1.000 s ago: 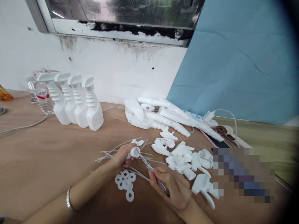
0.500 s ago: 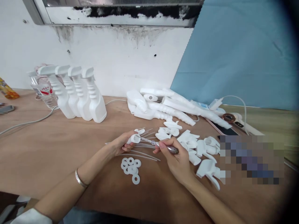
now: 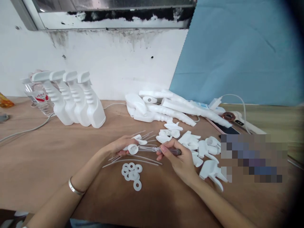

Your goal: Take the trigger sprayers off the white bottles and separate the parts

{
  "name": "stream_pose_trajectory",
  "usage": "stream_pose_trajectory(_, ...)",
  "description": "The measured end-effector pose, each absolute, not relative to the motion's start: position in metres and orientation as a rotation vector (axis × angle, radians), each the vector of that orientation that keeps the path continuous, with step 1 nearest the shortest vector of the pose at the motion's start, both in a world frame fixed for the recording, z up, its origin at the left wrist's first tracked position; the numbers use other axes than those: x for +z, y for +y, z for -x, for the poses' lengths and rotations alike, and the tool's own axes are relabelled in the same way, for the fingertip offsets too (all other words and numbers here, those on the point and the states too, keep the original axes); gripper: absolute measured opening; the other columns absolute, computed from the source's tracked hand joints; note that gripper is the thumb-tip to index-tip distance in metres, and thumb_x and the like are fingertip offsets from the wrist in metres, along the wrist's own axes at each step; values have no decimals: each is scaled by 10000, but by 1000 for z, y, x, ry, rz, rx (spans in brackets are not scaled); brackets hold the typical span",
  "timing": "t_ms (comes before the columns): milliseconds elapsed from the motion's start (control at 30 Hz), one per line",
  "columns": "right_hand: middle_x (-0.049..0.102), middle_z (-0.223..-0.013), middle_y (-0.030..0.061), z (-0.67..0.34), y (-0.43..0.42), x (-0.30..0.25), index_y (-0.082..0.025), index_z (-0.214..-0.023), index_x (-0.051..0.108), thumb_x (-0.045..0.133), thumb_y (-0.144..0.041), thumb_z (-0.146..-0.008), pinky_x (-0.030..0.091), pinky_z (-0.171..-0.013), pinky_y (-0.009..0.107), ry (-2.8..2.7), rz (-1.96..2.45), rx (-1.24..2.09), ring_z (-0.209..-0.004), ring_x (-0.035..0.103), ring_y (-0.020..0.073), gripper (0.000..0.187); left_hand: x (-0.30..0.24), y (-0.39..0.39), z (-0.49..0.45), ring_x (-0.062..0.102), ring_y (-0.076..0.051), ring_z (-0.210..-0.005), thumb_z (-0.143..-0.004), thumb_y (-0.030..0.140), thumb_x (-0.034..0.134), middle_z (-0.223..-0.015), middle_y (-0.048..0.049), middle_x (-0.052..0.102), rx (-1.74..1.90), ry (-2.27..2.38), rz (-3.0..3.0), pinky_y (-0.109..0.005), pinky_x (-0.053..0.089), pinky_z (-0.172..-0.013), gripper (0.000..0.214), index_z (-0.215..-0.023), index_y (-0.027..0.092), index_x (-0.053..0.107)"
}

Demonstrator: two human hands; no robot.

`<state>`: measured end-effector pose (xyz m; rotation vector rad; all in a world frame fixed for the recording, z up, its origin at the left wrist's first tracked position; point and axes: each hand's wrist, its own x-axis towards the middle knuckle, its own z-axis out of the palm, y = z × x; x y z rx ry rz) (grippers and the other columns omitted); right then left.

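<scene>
White plastic trigger-sprayer head (image 3: 133, 148) sits in the left hand (image 3: 118, 146), fingers curled round it, held low over the brown wooden worktop (image 3: 47, 158) near its middle. Right hand (image 3: 181, 161) is closed on a clear-handled screwdriver (image 3: 169, 150), pinched pen-style. Its metal shaft runs leftward, roughly level, and the tip meets the round opening of the sprayer head. Whether the tip is inside or only touching, cannot tell. Silver bangle (image 3: 74, 190) is on the left wrist.

Thin white plastic dip tubes (image 3: 133, 160) lie scattered flat on the worktop, under and beside both hands. Cluster of flat white ring washers (image 3: 131, 171) lies just on the person's side of the hands, several overlapping, one ring slightly apart at the near edge. Loose heap of white trigger heads (image 3: 190, 141) sits just right of the right hand, pieces touching each other. Behind the heap, ribbed white plastic bottles (image 3: 166, 111) lie on their sides in a pile by the wall. Four white spray bottles with triggers fitted (image 3: 76, 101) stand upright in a tight row at far left. Clear water bottle with red label (image 3: 39, 96) stands behind that row, partly hidden. White cable (image 3: 26, 129) trails across the worktop at left. Blue cloth (image 3: 237, 53) hangs at the right rear. White charger plug (image 3: 215, 104) with its cord rests below the cloth, beside the lying bottles.
</scene>
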<state>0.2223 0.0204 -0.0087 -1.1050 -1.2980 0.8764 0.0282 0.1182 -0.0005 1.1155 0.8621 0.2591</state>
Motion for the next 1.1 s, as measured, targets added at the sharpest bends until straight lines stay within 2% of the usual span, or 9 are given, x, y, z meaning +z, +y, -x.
stream_pose_trajectory(100,618,-639,-17,-223,19,-12,-196,-724,504,564,-262,-816,496,-525,214,-1374,1086,788,-541,621,115,127,7,113,-27,287,-21,-339,-709,310,607,-466,68,459,369,887,-1261,-140,129,-291,175,-742,149,547)
stream_pose_trajectory(167,619,-677,-10,-222,16,-15,-207,-772,498,552,-198,-815,489,-519,207,-1485,1056,571,-575,623,115,69,7,113,-28,273,-28,-327,-724,344,578,-447,59,452,369,943,-1315,-161,108,-288,203,-721,143,550)
stream_pose_trajectory(300,625,-717,16,-216,10,-17,-212,-871,488,559,-72,-765,473,-537,215,-1848,871,-5,-604,594,118,190,-2,118,-32,172,-23,-290,-742,445,504,-392,59,407,288,1025,-1255,-179,29,-301,309,-719,139,530)
stream_pose_trajectory(367,617,-701,20,-214,9,-16,-207,-885,480,552,-49,-759,466,-543,227,-1917,823,-119,-591,577,121,215,-5,120,-33,157,-18,-293,-734,479,496,-397,63,401,283,1036,-1233,-176,30,-309,335,-722,145,513)
stream_pose_trajectory(433,605,-702,20,-215,9,-16,-208,-853,471,532,-71,-779,458,-533,232,-1870,874,-13,-593,570,123,167,-6,120,-34,161,-15,-300,-720,496,508,-404,64,405,289,1041,-1231,-174,40,-314,345,-711,151,498)
stream_pose_trajectory(533,588,-703,6,-219,14,-14,-210,-774,462,494,-179,-836,465,-527,229,-1656,1039,453,-587,577,115,76,-4,118,-34,175,-16,-311,-690,488,550,-406,64,406,275,1046,-1250,-173,47,-321,338,-693,157,486)
stream_pose_trajectory(667,577,-668,-13,-227,19,-7,-193,-712,472,512,-306,-841,478,-530,225,-1382,1123,896,-539,583,103,176,-1,115,-35,183,-24,-306,-681,504,549,-393,65,391,205,1041,-1271,-182,37,-318,349,-644,173,448)
stream_pose_trajectory(967,578,-701,-2,-227,18,-12,-200,-750,494,522,-301,-830,438,-594,260,-1590,1151,733,-628,572,129,132,3,113,-35,228,-39,-307,-759,437,510,-399,79,373,269,1039,-1452,-196,131,-313,297,-633,173,456)
stream_pose_trajectory(1100,584,-682,-12,-227,25,-13,-197,-779,480,523,-338,-828,476,-618,282,-1385,1131,1084,-607,600,130,155,4,111,-32,273,-57,-322,-776,416,495,-445,74,431,199,981,-1618,-200,180,-325,254,-797,169,551)
